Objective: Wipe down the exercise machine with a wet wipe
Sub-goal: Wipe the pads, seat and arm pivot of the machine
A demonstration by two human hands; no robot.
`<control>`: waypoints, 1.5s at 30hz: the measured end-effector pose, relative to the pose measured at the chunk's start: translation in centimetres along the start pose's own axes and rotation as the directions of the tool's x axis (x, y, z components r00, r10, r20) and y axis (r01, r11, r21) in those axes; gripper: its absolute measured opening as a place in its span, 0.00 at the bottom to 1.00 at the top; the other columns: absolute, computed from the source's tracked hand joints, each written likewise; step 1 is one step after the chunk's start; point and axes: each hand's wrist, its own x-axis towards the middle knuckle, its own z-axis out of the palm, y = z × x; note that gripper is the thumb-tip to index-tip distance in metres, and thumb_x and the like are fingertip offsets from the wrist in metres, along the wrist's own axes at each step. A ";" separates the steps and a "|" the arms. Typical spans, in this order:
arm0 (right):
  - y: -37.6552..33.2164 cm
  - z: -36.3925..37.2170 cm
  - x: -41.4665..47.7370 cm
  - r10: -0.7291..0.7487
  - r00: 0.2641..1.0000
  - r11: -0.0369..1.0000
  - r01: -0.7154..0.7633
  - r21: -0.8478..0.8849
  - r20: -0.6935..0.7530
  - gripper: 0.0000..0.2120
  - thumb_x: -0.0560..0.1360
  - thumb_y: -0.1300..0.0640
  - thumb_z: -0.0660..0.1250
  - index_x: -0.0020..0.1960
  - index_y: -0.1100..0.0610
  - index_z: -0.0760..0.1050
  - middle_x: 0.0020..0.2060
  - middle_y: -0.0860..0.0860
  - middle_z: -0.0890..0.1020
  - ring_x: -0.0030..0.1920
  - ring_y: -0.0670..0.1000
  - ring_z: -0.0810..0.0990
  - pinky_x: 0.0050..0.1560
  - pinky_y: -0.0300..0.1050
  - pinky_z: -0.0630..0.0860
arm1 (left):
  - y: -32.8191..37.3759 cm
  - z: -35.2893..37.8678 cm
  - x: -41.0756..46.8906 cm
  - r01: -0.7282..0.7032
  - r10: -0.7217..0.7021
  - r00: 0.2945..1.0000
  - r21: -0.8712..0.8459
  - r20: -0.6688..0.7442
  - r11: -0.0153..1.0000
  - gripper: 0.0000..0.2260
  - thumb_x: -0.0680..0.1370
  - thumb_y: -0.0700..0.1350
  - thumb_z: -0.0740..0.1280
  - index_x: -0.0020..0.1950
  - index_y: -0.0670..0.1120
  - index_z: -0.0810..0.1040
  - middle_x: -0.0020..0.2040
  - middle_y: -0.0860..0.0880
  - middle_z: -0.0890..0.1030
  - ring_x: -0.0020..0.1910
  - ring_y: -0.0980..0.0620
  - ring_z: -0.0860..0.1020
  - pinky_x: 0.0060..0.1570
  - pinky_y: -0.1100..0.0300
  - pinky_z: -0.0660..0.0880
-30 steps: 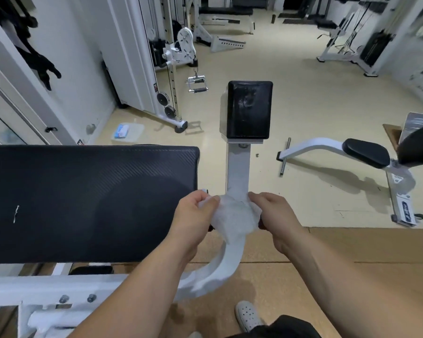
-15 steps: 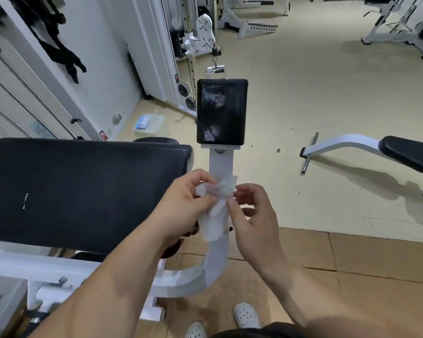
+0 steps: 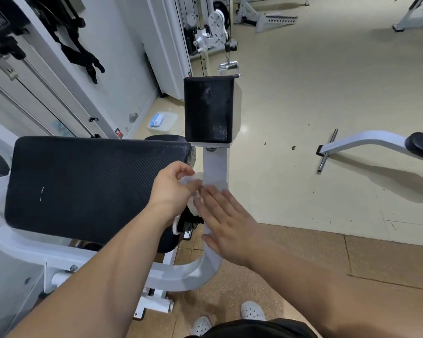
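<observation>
Wet wipe (image 3: 216,184) laid crosswise on white upright post (image 3: 215,164) below black pad (image 3: 208,108), long axis left-right; left end pinched in left hand (image 3: 171,191), right hand (image 3: 230,225) flat, fingers straight, against post.

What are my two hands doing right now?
Left hand: fingers pinching the wet wipe.
Right hand: open, fingers straight, gripping nothing.
</observation>
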 end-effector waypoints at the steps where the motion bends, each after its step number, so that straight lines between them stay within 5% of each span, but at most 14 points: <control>1: 0.6 0.0 0.3 -0.029 1.000 0.999 0.029 -0.039 0.009 0.38 0.81 0.41 0.61 0.84 0.58 0.53 0.82 0.60 0.58 0.82 0.61 0.53 0.81 0.60 0.48 | -0.3 -0.2 -0.1 -0.011 0.011 1.000 0.030 0.001 0.999 0.08 0.75 0.42 0.76 0.49 0.51 0.80 0.47 0.50 0.82 0.44 0.54 0.82 0.48 0.54 0.80; 5: 3.1 -1.0 1.5 -0.072 0.992 0.981 0.052 -0.188 -0.103 0.34 0.80 0.41 0.65 0.78 0.62 0.68 0.72 0.60 0.73 0.76 0.62 0.67 0.80 0.62 0.55 | -1.4 -0.9 -0.5 -0.066 0.065 0.998 0.107 0.013 0.992 0.08 0.76 0.46 0.75 0.51 0.55 0.78 0.46 0.52 0.82 0.45 0.52 0.81 0.48 0.53 0.81; 9: 3.5 -2.2 3.8 -0.045 0.982 0.988 0.017 -0.153 -0.183 0.25 0.79 0.42 0.66 0.66 0.61 0.78 0.72 0.63 0.73 0.77 0.64 0.65 0.80 0.62 0.56 | -3.1 -1.0 -1.3 -0.196 0.189 0.981 0.300 0.054 0.934 0.09 0.79 0.53 0.70 0.57 0.54 0.77 0.50 0.54 0.79 0.50 0.53 0.77 0.52 0.53 0.77; 11: 3.6 -2.2 4.3 -0.041 0.991 0.990 0.023 -0.138 -0.131 0.27 0.81 0.43 0.65 0.68 0.63 0.76 0.78 0.63 0.66 0.81 0.63 0.58 0.80 0.63 0.55 | -4.5 -1.1 -1.5 -0.282 0.271 0.958 0.442 0.089 0.852 0.14 0.80 0.54 0.66 0.63 0.52 0.76 0.56 0.54 0.79 0.57 0.52 0.76 0.58 0.49 0.75; 14: 3.8 -1.3 2.5 -0.143 0.990 0.966 0.142 -0.215 0.007 0.35 0.84 0.39 0.59 0.81 0.62 0.62 0.82 0.62 0.55 0.83 0.62 0.50 0.81 0.63 0.51 | -7.1 -1.4 -2.1 -0.243 0.211 0.970 0.523 0.120 0.817 0.20 0.81 0.55 0.66 0.70 0.48 0.73 0.64 0.50 0.77 0.63 0.47 0.74 0.63 0.48 0.73; 18: 4.8 -1.4 0.8 -0.273 0.948 0.898 0.312 -0.309 0.164 0.41 0.83 0.32 0.55 0.84 0.59 0.51 0.83 0.61 0.51 0.83 0.60 0.47 0.82 0.58 0.46 | -9.9 -1.4 -2.7 -0.231 0.185 0.973 0.486 0.142 0.843 0.20 0.79 0.62 0.58 0.61 0.50 0.76 0.55 0.53 0.77 0.56 0.48 0.75 0.54 0.49 0.75; 20: 5.7 -3.0 2.2 -0.238 0.953 0.882 0.292 -0.371 0.185 0.44 0.82 0.31 0.54 0.84 0.61 0.50 0.83 0.61 0.50 0.83 0.60 0.47 0.82 0.58 0.45 | -10.5 -1.1 -2.6 -0.280 0.233 0.959 0.436 0.160 0.855 0.20 0.78 0.62 0.54 0.58 0.51 0.76 0.52 0.54 0.76 0.51 0.50 0.74 0.51 0.50 0.74; 24: 6.2 -5.8 4.5 -0.094 0.981 0.863 0.166 -0.477 0.172 0.47 0.81 0.30 0.56 0.83 0.64 0.50 0.82 0.64 0.50 0.83 0.64 0.46 0.82 0.61 0.44 | -11.7 -0.9 -2.1 -0.362 0.306 0.929 0.336 0.210 0.869 0.24 0.82 0.57 0.57 0.76 0.51 0.68 0.69 0.52 0.74 0.65 0.48 0.72 0.64 0.49 0.71; 28: 4.0 -6.2 4.1 -0.012 0.971 0.856 0.133 -0.500 0.237 0.47 0.82 0.30 0.52 0.83 0.66 0.46 0.83 0.63 0.45 0.83 0.62 0.43 0.82 0.60 0.41 | -12.3 -0.9 -1.4 -0.424 0.313 0.891 0.352 0.330 0.835 0.23 0.84 0.59 0.52 0.79 0.55 0.63 0.80 0.53 0.60 0.75 0.49 0.61 0.74 0.48 0.60; 32: 2.5 -6.4 4.9 -0.097 0.935 0.800 0.277 -0.532 0.340 0.44 0.81 0.34 0.62 0.82 0.65 0.55 0.81 0.65 0.58 0.82 0.64 0.55 0.82 0.60 0.51 | -12.7 -0.8 -0.9 -0.469 0.343 0.866 0.352 0.364 0.810 0.21 0.84 0.60 0.51 0.75 0.55 0.64 0.80 0.53 0.58 0.74 0.49 0.59 0.72 0.49 0.57; 35: 1.1 -6.3 5.6 -0.126 0.867 0.744 0.404 -0.533 0.482 0.38 0.83 0.34 0.54 0.82 0.59 0.59 0.77 0.70 0.62 0.79 0.68 0.59 0.81 0.63 0.52 | -12.8 -0.6 -0.7 -0.482 0.347 0.858 0.355 0.380 0.801 0.25 0.80 0.62 0.47 0.73 0.55 0.66 0.78 0.52 0.61 0.73 0.48 0.61 0.70 0.48 0.58; 38: 0.3 -6.3 6.2 -0.095 0.801 0.683 0.484 -0.547 0.591 0.43 0.83 0.32 0.48 0.78 0.68 0.60 0.78 0.68 0.60 0.81 0.66 0.56 0.82 0.61 0.44 | -12.9 -0.6 -0.7 -0.493 0.369 0.853 0.342 0.368 0.800 0.28 0.78 0.64 0.43 0.70 0.55 0.69 0.76 0.51 0.65 0.70 0.47 0.64 0.68 0.48 0.61; 42: 1.4 -7.7 9.4 -0.035 0.787 0.662 0.480 -0.575 0.617 0.44 0.82 0.31 0.50 0.71 0.72 0.72 0.68 0.69 0.76 0.73 0.68 0.71 0.80 0.62 0.50 | -12.8 -0.8 -0.6 -0.506 0.371 0.847 0.361 0.382 0.784 0.31 0.75 0.65 0.39 0.68 0.55 0.69 0.73 0.50 0.67 0.68 0.46 0.65 0.65 0.47 0.62; 45: 2.3 -9.2 11.6 0.076 0.798 0.658 0.410 -0.632 0.597 0.46 0.80 0.29 0.48 0.68 0.72 0.73 0.65 0.68 0.78 0.70 0.69 0.72 0.79 0.63 0.52 | -12.7 -0.9 -0.5 -0.513 0.370 0.842 0.366 0.393 0.776 0.31 0.75 0.64 0.39 0.67 0.54 0.70 0.72 0.50 0.67 0.67 0.46 0.65 0.64 0.46 0.63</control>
